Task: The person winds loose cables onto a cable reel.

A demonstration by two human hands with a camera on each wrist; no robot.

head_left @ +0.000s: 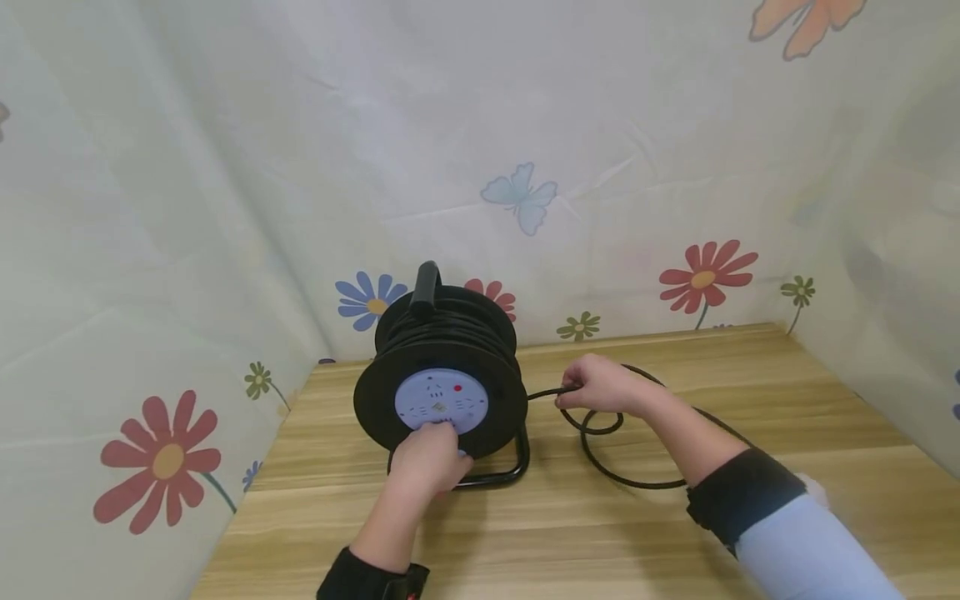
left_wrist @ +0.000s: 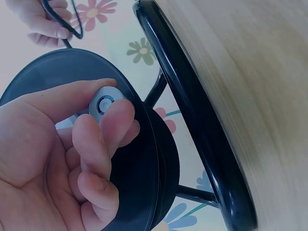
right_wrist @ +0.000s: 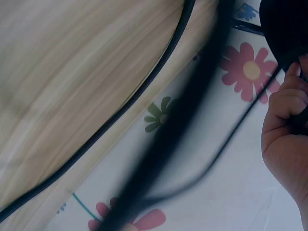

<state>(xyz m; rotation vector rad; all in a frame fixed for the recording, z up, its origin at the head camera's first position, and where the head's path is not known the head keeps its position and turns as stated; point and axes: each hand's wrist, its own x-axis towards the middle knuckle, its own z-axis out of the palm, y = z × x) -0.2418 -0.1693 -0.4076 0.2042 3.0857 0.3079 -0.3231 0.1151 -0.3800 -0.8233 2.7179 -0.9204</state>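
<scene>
A black cable reel (head_left: 498,387) stands on the wooden table, its pale socket panel (head_left: 468,400) facing me and black cable wound between its discs. At the panel's lower edge, my left hand (head_left: 429,462) pinches a small grey crank knob (left_wrist: 104,102) between thumb and fingers, seen closely in the left wrist view. Right of the reel, my right hand (head_left: 603,385) pinches the black cable (head_left: 546,392) where it leaves the drum. Loose cable (right_wrist: 120,111) loops beneath and behind that hand. In the right wrist view the hand (right_wrist: 286,125) is partly cut off at the edge.
The reel rests on a black tubular stand (head_left: 498,478) and has a handle (head_left: 425,292) on top. A white cloth (head_left: 420,125) with flowers and butterflies hangs behind and beside the wooden table (head_left: 570,542). Cable runs right, passing under my right forearm.
</scene>
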